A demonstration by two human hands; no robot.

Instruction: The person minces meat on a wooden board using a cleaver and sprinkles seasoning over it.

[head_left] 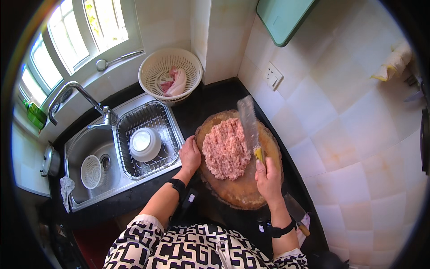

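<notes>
A flat mound of minced pink meat (225, 151) lies on a round wooden chopping block (231, 195). My right hand (268, 178) grips the yellow handle of a cleaver (248, 119). Its blade, smeared with bits of meat, is at the right edge of the mound and points away from me. Whether the blade touches the block, I cannot tell. Against the block's left rim rests my left hand (190, 154), holding the edge.
To the left is a steel double sink with a faucet (106, 117), a wire rack (168, 134) bearing a white bowl (144, 144), and a small strainer (91, 172). Behind stands a colander (147, 82) with raw meat (178, 82). A second knife (294, 206) lies right of the block, near the tiled wall.
</notes>
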